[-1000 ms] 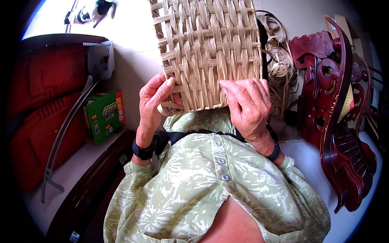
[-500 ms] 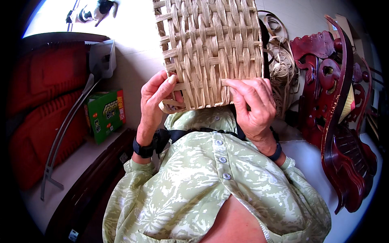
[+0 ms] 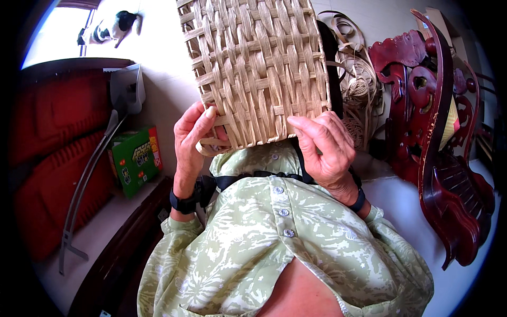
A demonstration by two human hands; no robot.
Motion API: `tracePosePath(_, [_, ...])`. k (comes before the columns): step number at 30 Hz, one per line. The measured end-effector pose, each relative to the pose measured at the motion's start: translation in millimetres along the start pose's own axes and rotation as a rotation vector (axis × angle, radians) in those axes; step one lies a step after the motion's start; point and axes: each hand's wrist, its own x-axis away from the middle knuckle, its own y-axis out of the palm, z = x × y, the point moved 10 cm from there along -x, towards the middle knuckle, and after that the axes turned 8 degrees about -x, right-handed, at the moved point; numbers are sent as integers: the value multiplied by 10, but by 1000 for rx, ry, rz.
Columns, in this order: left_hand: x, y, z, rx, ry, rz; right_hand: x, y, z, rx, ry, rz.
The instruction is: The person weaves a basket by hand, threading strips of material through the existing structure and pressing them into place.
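A pale tan basket of woven flat strips (image 3: 259, 58) is held over my lap with its latticed face up. My left hand (image 3: 193, 129) grips its lower left corner, thumb on the front and other fingers reaching into a gap at the edge. My right hand (image 3: 322, 148) has curled fingers, with thumb and forefinger pinched on the weave near the lower edge, right of the middle; their exact hold on a single strip is partly hidden.
Coils of tan strapping (image 3: 356, 84) lie at right beside a carved red wooden chair (image 3: 438, 158). At left are red cushions (image 3: 63, 164), a green box (image 3: 132, 161) and a bent metal-framed object (image 3: 127, 90). A black-and-white animal (image 3: 113, 29) lies at upper left.
The basket and both hands sit further left in the picture, as the view shifts slightly. My right fingertips have slid a little lower on the weave.
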Motion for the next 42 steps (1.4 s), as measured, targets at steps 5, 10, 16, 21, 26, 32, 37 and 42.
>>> tracePosePath(5, [-3, -17, -3, -1, 10, 9, -53, 65, -32, 93, -1, -34])
tracePosePath(10, [6, -2, -2, 13, 5, 6, -133, 144, 80, 284, 70, -46])
tracePosePath(16, [7, -20, -12, -15, 5, 10, -151, 207, 87, 335, 98, -102])
tracePosePath(21, [9, -13, -6, -6, 1, -6, -148, 185, 79, 320, 113, -101])
tracePosePath(26, [6, -2, 5, -4, 11, -10, -148, 196, 94, 304, 105, -100])
tracePosePath(32, [14, -12, -12, 1, 15, -4, -130, 227, 79, 328, 82, -143])
tracePosePath(37, [24, -1, -14, 20, 14, -12, -103, 252, 57, 377, 57, -191])
tracePosePath(42, [19, 10, -6, 25, 18, -7, -96, 130, 126, 255, 86, -57])
